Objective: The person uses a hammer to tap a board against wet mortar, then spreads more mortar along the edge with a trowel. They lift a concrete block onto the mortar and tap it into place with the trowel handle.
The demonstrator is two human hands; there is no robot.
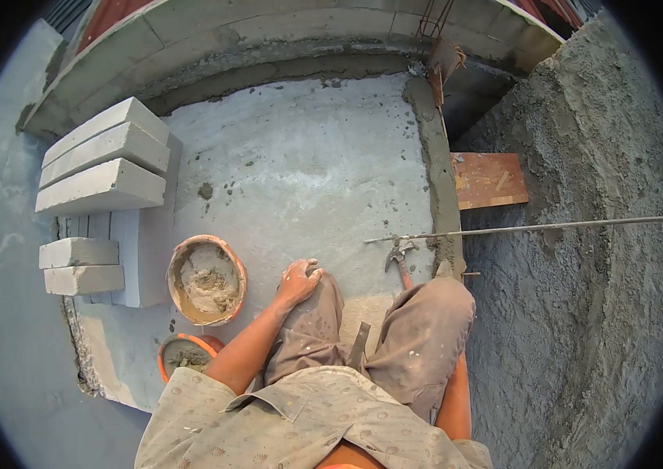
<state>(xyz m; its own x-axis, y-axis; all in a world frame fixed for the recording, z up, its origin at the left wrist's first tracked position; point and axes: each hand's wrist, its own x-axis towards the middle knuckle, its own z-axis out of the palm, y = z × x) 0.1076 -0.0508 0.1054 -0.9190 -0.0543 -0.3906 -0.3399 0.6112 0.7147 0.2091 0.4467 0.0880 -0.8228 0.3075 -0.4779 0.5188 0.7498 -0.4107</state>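
Note:
My left hand [300, 281] rests on my left knee, its fingers lying loosely over the trouser cloth with nothing held. My right forearm [454, 399] passes down beside my right leg, and the hand itself is hidden behind it. Just past my right knee lies a claw hammer [402, 255], its handle partly covered by the knee. To the left of my left hand stands an orange-rimmed bucket [176, 291] with wet mortar [210, 289] in it. A second orange bucket [162, 363], also containing mortar, is partly hidden by my left arm.
Pale blocks [101, 187] are stacked at the left. A low block wall [269, 35] curves along the back. A mortar strip [437, 164] edges the slab on the right, crossed by a thin rod [550, 227]. Beyond it are a wooden board [491, 180] and a rough wall [597, 156].

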